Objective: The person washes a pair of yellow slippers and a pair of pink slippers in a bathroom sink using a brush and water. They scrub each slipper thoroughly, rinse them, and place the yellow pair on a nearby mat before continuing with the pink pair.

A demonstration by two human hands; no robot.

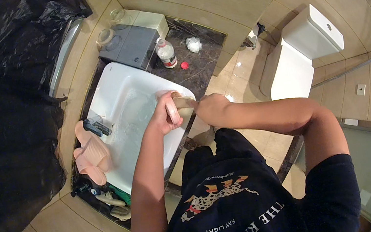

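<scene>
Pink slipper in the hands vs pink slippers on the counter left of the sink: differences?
The pink slipper in hand is held on edge over the white sink by the left hand, the right hand at its end; the pink slippers on the counter lie untouched beside the faucet. Both are pale pink.

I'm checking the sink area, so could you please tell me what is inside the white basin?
The white basin holds shallow, sudsy water. Above its rim, the left hand holds a pink slipper. The forearm and hands cover part of the bowl, so the drain cannot be seen.
</scene>
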